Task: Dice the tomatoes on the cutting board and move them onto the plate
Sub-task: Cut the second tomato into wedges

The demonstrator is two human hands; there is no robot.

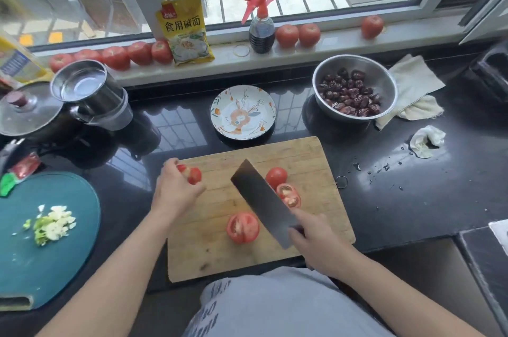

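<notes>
On the dark worktop [384, 199], from largest to smallest, we see:

Cutting board [209, 240]: wooden, lying directly in front of us, its far edge close to the plate.

Cleaver [264, 199]: we hold it tilted above the board, the blade slanting from the far left down to the near right.

Plate [243, 112]: patterned, just beyond the board, with no tomato on it.

Right hand [321, 248]: our grip is clamped round the cleaver's handle.

Left hand [176, 191]: our grip is pinched on a tomato piece [192, 174], raised over the board's far left corner.

Tomato half [243, 228]: cut face up, near the board's middle.

Whole tomato [276, 176]: on the board beyond the blade, touching the slice.

Tomato slice [288, 195]: cut face up, just right of the blade.
</notes>
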